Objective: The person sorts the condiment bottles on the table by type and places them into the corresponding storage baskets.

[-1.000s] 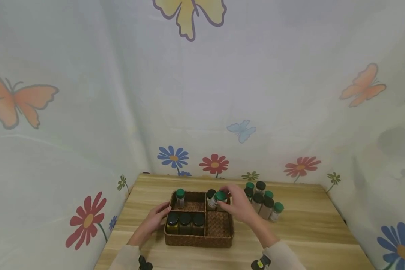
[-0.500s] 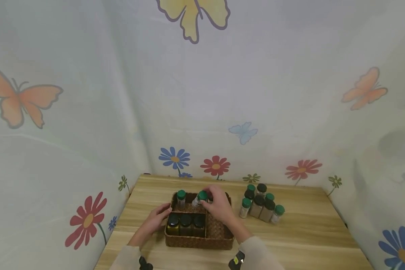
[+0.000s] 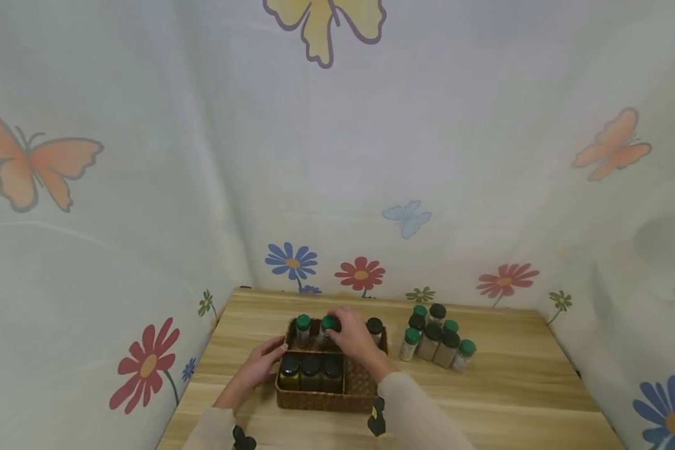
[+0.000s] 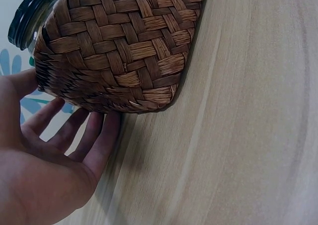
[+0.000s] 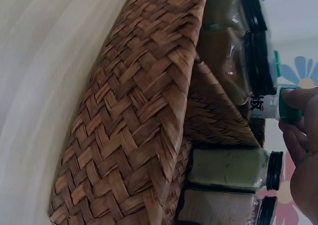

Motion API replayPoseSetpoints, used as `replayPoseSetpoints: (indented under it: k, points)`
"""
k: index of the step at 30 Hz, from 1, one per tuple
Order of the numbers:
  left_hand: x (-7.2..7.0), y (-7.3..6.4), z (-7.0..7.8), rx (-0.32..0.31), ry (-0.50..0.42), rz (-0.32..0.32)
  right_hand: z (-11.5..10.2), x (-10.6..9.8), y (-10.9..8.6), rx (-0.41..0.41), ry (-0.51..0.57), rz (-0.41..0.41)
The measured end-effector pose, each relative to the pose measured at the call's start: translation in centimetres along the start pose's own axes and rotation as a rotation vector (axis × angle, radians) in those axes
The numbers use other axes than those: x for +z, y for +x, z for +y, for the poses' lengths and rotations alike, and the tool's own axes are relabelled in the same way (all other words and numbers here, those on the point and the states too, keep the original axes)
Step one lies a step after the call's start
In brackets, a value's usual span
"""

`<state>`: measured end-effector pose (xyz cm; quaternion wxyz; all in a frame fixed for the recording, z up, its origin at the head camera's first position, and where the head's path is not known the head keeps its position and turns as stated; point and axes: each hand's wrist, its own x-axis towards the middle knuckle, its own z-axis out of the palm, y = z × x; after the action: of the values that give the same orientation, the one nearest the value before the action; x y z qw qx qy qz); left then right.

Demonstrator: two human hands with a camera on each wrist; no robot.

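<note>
A brown woven basket (image 3: 326, 402) with compartments stands on the table. My right hand (image 3: 353, 337) pinches the green cap of a small spice jar (image 5: 269, 107), which stands down in the back left compartment. Beside it is another green-capped jar (image 3: 302, 331). Three dark-lidded jars (image 3: 310, 372) fill the front left compartment. At the back right are black-lidded jars (image 5: 228, 168), partly behind my right hand in the head view. My left hand (image 4: 54, 160) rests its extended fingers against the basket's left side, thumb at the rim.
Several green- and black-capped jars (image 3: 432, 340) stand in a cluster on the wooden table (image 3: 512, 400), right of the basket. A pale curtain (image 3: 337, 156) with flowers and butterflies hangs close behind the table and along both sides.
My right hand has carried the green-capped spice jar left from the back right compartment and lowered it into the back left one. The left hand stays at the basket's side.
</note>
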<state>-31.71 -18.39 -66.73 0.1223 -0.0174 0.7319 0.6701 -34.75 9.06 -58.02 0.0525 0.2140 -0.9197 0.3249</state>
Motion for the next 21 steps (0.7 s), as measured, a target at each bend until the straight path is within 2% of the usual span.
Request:
replayPoseSetpoints:
  k: [8, 21]
  points:
    - [0.2, -0.2, 0.3, 0.011, -0.001, 0.001, 0.0, 1.0, 1.2, 0.003, -0.071, 0.017]
    - [0.0, 0.0, -0.1, -0.005, -0.005, -0.001, 0.0, 2.5, 2.0, -0.039, -0.067, 0.091]
